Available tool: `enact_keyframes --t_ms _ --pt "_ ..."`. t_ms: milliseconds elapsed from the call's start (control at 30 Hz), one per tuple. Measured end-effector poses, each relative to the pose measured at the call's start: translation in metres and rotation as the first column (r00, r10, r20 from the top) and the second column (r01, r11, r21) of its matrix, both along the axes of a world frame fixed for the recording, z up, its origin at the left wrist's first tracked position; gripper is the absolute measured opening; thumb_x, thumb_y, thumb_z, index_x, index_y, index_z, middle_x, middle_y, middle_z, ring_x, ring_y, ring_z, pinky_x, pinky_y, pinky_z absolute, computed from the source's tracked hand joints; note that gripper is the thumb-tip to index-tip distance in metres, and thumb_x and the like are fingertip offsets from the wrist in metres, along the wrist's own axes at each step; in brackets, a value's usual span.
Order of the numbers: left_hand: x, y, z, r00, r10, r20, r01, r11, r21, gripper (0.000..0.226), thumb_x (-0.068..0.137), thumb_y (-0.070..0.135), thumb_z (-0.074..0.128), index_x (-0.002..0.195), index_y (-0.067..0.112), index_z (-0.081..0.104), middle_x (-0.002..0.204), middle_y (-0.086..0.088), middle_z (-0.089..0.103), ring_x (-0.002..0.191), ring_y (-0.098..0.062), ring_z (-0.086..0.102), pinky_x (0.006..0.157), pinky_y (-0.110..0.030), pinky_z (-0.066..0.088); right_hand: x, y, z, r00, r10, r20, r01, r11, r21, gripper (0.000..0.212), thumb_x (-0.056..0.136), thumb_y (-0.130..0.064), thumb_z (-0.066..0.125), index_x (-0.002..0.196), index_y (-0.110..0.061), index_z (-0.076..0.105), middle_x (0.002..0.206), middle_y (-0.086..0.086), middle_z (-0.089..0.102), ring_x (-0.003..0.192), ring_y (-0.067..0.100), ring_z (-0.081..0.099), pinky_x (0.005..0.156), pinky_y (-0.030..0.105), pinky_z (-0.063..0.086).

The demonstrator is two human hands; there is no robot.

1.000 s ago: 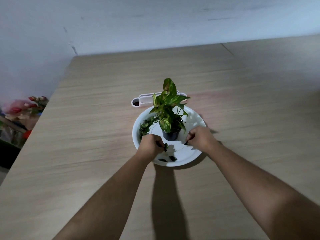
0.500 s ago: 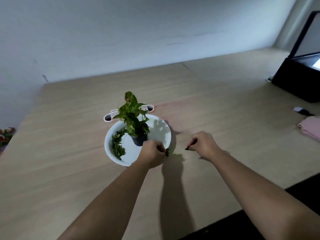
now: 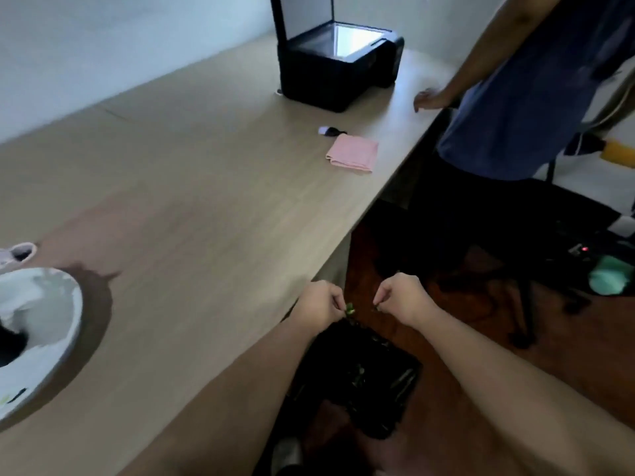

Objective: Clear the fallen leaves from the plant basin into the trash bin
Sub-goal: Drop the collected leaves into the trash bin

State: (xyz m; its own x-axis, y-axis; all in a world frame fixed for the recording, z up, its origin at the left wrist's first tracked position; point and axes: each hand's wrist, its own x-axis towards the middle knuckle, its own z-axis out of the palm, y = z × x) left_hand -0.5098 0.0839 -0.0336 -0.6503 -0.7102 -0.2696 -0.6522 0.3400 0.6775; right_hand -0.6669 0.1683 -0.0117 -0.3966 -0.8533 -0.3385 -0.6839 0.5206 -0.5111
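A small green leaf [image 3: 349,308] is pinched at the fingertips of the left hand [image 3: 318,306], held past the table [image 3: 213,214] edge above the black trash bin [image 3: 371,376] on the floor. The right hand [image 3: 402,297] is curled narrow beside it; what it pinches cannot be told. The white plant basin [image 3: 51,338] is left well apart on the table.
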Motion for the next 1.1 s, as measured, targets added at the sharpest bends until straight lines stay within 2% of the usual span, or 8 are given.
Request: enact_keyframes --t_ms 133,267,433,600,733,900,1000,1100 --pt "-0.029 0.014 -0.062 0.984 -0.132 0.119 0.124 0.989 0.075 0.006 0.073 -0.001 0.069 0.073 0.004 0.073 0.067 0.002 0.066 0.060 -0.007 0.058 0.058 -0.007 0.044 -0.024 0.040 -0.064 0.997 -0.068 0.046 0.059 0.983 0.174 0.017 0.078 -0.001 0.064 0.074 -0.014 0.074 0.085 0.003 0.070 0.084 0.020 0.068 0.073 0.025 0.056" --pt "-0.036 0.012 -0.117 0.965 -0.158 0.210 0.134 0.983 0.123 0.007 0.071 0.002 0.071 0.070 0.008 0.073 0.080 -0.008 0.073 0.076 -0.018 0.066 0.068 -0.020 0.047 -0.030 0.060 -0.124 0.975 -0.196 0.107 0.163 0.952 0.260 0.014 0.079 0.002 0.064 0.078 -0.009 0.073 0.097 0.010 0.072 0.082 0.019 0.065 0.069 0.023 0.052" --pt "-0.049 -0.001 -0.173 0.958 -0.163 0.235 0.122 0.976 0.182 0.022 0.072 0.002 0.074 0.064 0.017 0.062 0.071 0.001 0.060 0.078 -0.025 0.064 0.074 -0.029 0.052 -0.032 0.052 -0.177 0.935 -0.308 0.178 0.247 0.922 0.300 0.012 0.082 -0.002 0.063 0.087 -0.008 0.072 0.103 0.011 0.071 0.090 0.022 0.065 0.074 0.024 0.049" --pt "-0.062 -0.005 -0.201 0.938 -0.253 0.238 0.184 0.942 0.280 0.020 0.077 0.020 0.076 0.094 0.013 0.069 0.103 -0.010 0.070 0.099 -0.026 0.065 0.089 -0.037 0.054 -0.031 0.047 -0.200 0.888 -0.394 0.239 0.315 0.897 0.309 0.031 0.086 -0.005 0.052 0.112 -0.011 0.067 0.123 0.010 0.065 0.110 0.025 0.061 0.093 0.028 0.050" --pt "-0.060 -0.008 -0.196 0.907 -0.303 0.293 0.214 0.930 0.299 0.030 0.084 0.023 0.068 0.113 0.016 0.066 0.126 -0.008 0.063 0.119 -0.023 0.057 0.101 -0.034 0.047 -0.035 0.051 -0.191 0.876 -0.429 0.220 0.347 0.878 0.329 0.039 0.086 -0.002 0.043 0.116 -0.014 0.065 0.128 0.013 0.061 0.105 0.029 0.063 0.087 0.032 0.055" --pt "-0.059 -0.014 -0.163 0.906 -0.285 0.312 0.206 0.942 0.263 0.024 0.087 0.023 0.065 0.110 0.018 0.066 0.123 -0.005 0.065 0.113 -0.021 0.059 0.095 -0.031 0.048 -0.043 0.046 -0.157 0.906 -0.360 0.224 0.287 0.910 0.300 0.033 0.090 -0.005 0.043 0.113 -0.014 0.064 0.123 0.015 0.062 0.096 0.032 0.065 0.082 0.038 0.058" --pt "-0.058 -0.016 -0.124 0.924 -0.246 0.292 0.196 0.962 0.190 0.022 0.087 0.023 0.065 0.108 0.017 0.067 0.117 -0.003 0.068 0.106 -0.019 0.063 0.091 -0.028 0.050 -0.048 0.036 -0.122 0.934 -0.298 0.195 0.250 0.939 0.236 0.028 0.090 -0.008 0.046 0.110 -0.015 0.065 0.122 0.013 0.061 0.086 0.027 0.061 0.074 0.031 0.053" --pt "-0.055 -0.019 -0.081 0.946 -0.210 0.247 0.186 0.975 0.118 0.023 0.087 0.024 0.063 0.108 0.016 0.067 0.115 -0.004 0.070 0.106 -0.018 0.064 0.093 -0.028 0.050 -0.052 0.021 -0.086 0.963 -0.220 0.157 0.200 0.970 0.135 0.026 0.089 -0.007 0.048 0.103 -0.015 0.069 0.116 0.009 0.065 0.098 0.025 0.063 0.084 0.030 0.052"
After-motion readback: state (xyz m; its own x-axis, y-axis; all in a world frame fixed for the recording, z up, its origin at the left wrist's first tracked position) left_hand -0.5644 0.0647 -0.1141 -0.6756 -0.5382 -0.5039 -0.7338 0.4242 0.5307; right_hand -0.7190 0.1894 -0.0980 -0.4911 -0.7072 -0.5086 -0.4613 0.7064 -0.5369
